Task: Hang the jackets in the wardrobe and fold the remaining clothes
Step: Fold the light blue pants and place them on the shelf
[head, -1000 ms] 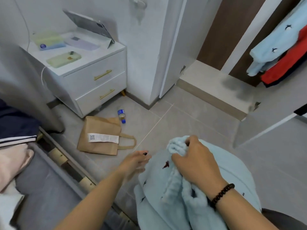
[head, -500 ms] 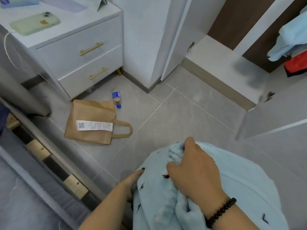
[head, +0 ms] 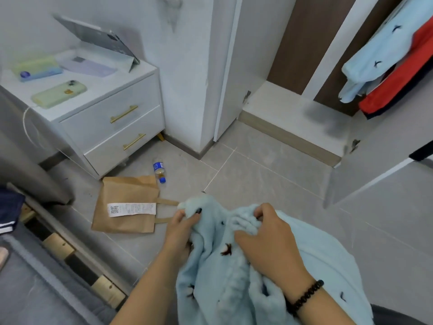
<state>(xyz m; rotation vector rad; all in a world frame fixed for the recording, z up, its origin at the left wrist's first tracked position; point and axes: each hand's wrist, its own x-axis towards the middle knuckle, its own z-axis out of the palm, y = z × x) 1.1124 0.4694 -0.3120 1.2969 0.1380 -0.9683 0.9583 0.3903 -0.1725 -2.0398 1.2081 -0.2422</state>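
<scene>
White label [head: 131, 209] on brown paper bag [head: 126, 205] — QR code, print unreadable

Two hands, left [head: 181, 227] and right [head: 269, 240], one fluffy blue garment [head: 234, 277] held, two garments hanging in wardrobe, blue [head: 384, 50] and red [head: 398, 87], one paper bag [head: 126, 202], one bottle [head: 159, 169], two drawers, upper [head: 112, 118] and lower [head: 126, 145], three phones, one green [head: 59, 93], one tablet [head: 96, 36].

Pale blue fleece garment [head: 234, 277] with small dark motifs; brown paper bag [head: 126, 202]; red jacket [head: 398, 90].

The left hand [head: 181, 227] has moved from beneath to grip the fleece garment's [head: 218, 273] edge.
</scene>
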